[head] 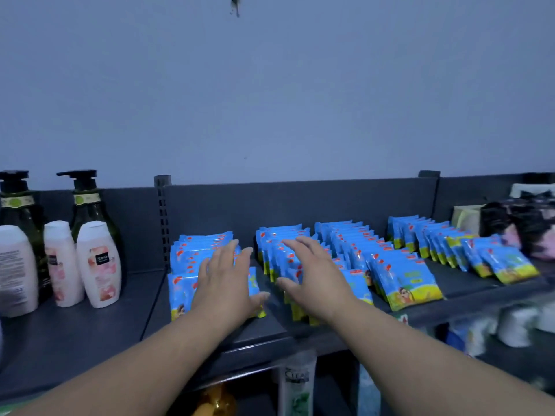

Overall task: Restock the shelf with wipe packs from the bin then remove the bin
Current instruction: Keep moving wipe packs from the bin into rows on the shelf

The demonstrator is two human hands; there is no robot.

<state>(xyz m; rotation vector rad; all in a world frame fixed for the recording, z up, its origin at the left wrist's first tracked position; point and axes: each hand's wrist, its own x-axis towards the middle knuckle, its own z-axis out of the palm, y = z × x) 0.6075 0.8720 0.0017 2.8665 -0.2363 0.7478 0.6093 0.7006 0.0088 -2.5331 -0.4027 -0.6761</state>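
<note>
Grip is spread on both sides, fingers straight and pinching nothing: my left hand point(223, 283) lies over the leftmost row of blue wipe packs point(411, 277) and my right hand point(315, 277) over the next row, though I cannot tell whether either presses down. The packs stand in several rows on the dark shelf point(75, 334), between pump bottles point(87, 211) and pale bottles point(99, 265) at left, whose fill I cannot see, and dark patterned packs point(522, 226) cut off at right. Below the shelf a tube point(297, 385) and other goods are too blurred to make out.
</note>
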